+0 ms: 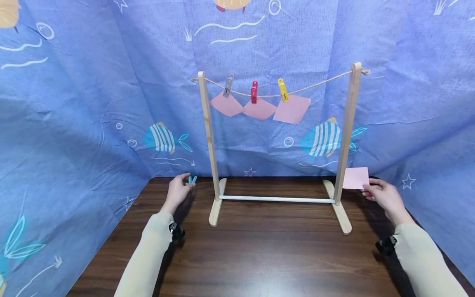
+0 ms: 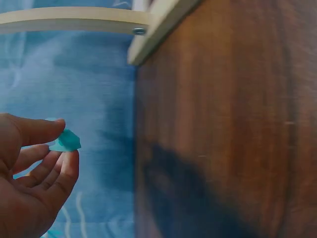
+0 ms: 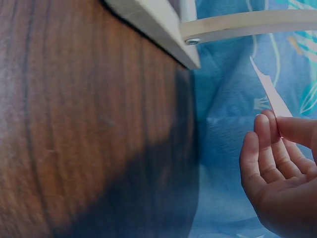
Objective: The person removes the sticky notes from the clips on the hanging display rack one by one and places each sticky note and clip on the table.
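My left hand point(image 1: 178, 190) pinches a turquoise clothespin point(image 2: 66, 141) between thumb and fingertips, to the left of the wooden stand. On the other side, my right hand point(image 1: 384, 198) holds a pink paper square point(image 1: 356, 178) by its lower right corner, beside the right post. Seen from the right wrist, that paper point(image 3: 272, 94) is nearly edge-on. Across the top of the stand runs a string point(image 1: 319, 86), sagging in the middle. Three pink papers hang from it under a grey clothespin point(image 1: 228, 86), a red clothespin point(image 1: 254, 92) and a yellow clothespin point(image 1: 283, 90).
The stand has a left post point(image 1: 209, 132), a right post point(image 1: 348, 132), flat wooden feet and a white crossbar point(image 1: 276, 199) low between them. It stands on a dark wooden table point(image 1: 259, 247). Blue fish-print cloth point(image 1: 259, 152) hangs behind and at both sides.
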`<state>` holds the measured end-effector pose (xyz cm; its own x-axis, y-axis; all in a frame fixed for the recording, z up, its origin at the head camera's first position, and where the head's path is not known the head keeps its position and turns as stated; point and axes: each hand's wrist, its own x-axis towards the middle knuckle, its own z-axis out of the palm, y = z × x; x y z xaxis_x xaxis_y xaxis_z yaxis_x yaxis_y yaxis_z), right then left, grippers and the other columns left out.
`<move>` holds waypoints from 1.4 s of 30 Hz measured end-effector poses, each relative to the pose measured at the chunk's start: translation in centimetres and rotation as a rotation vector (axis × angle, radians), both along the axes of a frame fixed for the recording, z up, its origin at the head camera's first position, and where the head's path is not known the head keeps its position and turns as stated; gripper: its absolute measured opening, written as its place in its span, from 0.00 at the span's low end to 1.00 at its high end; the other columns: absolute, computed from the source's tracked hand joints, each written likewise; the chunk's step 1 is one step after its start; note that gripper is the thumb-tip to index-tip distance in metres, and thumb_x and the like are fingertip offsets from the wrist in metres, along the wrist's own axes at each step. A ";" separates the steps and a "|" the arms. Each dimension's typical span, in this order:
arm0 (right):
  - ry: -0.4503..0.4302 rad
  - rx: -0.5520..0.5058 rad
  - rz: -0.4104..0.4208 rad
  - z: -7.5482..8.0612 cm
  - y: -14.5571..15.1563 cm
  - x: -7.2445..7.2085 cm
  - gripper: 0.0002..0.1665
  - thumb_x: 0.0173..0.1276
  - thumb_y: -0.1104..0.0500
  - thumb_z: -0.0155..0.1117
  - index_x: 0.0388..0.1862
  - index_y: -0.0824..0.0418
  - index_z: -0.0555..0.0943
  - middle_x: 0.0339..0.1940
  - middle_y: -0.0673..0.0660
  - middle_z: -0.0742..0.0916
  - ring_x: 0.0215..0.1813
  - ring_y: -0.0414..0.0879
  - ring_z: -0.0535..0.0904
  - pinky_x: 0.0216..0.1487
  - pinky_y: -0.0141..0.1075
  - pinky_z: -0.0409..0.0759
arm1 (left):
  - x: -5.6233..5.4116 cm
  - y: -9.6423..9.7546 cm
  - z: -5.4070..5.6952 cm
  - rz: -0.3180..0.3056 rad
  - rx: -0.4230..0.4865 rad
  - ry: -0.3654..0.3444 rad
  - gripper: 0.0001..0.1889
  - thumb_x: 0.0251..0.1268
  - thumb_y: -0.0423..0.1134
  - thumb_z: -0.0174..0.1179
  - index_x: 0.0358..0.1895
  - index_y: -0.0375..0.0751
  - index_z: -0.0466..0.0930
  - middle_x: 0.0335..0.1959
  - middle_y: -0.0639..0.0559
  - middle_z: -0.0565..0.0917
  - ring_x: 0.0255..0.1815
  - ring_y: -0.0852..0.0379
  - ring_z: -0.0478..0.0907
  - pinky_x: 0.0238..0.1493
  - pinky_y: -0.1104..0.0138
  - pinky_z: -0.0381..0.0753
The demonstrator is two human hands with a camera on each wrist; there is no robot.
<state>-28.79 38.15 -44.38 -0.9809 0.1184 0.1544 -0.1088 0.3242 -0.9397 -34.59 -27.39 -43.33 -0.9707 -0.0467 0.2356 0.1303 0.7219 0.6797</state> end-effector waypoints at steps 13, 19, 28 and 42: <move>-0.200 0.106 -0.006 -2.4 1.0 -0.4 0.36 0.80 0.58 0.52 0.67 0.89 0.57 0.30 0.45 0.87 0.32 0.31 0.82 0.37 0.29 0.84 | -0.2 1.3 -2.2 0.008 -0.021 -0.134 0.26 0.66 0.30 0.64 0.66 0.24 0.72 0.45 0.33 0.83 0.31 0.51 0.78 0.32 0.64 0.77; -0.232 0.101 -0.004 -3.3 1.1 -0.6 0.34 0.80 0.60 0.52 0.65 0.90 0.58 0.29 0.47 0.88 0.31 0.32 0.83 0.36 0.28 0.84 | -0.4 1.8 -3.0 0.015 -0.015 -0.189 0.27 0.67 0.30 0.64 0.67 0.23 0.71 0.52 0.30 0.81 0.41 0.44 0.80 0.41 0.57 0.80; -0.223 0.178 0.006 -3.3 0.5 -1.5 0.30 0.77 0.62 0.52 0.62 0.90 0.62 0.29 0.51 0.88 0.28 0.35 0.81 0.31 0.30 0.82 | -1.0 2.3 -3.6 0.027 -0.079 -0.203 0.24 0.68 0.32 0.64 0.63 0.22 0.74 0.50 0.31 0.82 0.41 0.44 0.80 0.45 0.54 0.81; -0.224 0.170 -0.017 -4.0 0.3 -3.1 0.31 0.77 0.62 0.51 0.64 0.89 0.61 0.30 0.50 0.87 0.29 0.33 0.79 0.31 0.28 0.80 | -2.3 3.1 -4.0 0.037 -0.004 -0.226 0.22 0.65 0.33 0.66 0.59 0.24 0.77 0.45 0.35 0.83 0.39 0.46 0.79 0.45 0.56 0.80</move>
<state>-31.88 38.43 -48.34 -0.9909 0.1260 -0.0466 0.1019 0.4796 -0.8715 -36.91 -24.24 -47.31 -0.9965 -0.0823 0.0128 -0.0512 0.7263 0.6854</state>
